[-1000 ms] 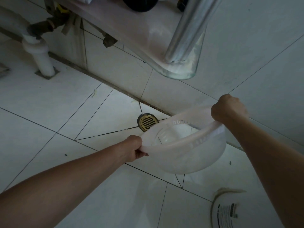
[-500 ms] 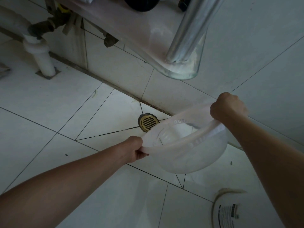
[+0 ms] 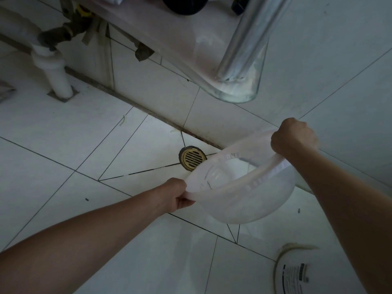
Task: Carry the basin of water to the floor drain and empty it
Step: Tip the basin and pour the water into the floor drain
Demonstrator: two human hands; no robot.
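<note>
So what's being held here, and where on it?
The translucent white basin, held by its rim: the left hand grips the near-left edge and the right hand grips the far-right edge, next to the floor drain.

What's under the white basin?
White floor tiles with dark lines lie below the tilted basin. The gold drain peeks out by its rim. The basin covers the drain's near edge and the floor straight beneath it.

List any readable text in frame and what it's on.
Nothing is legible.
On the basin rim: embossed letters, too blurred to read.
On the white container, bottom right: a black-printed label, too small to read.
</note>
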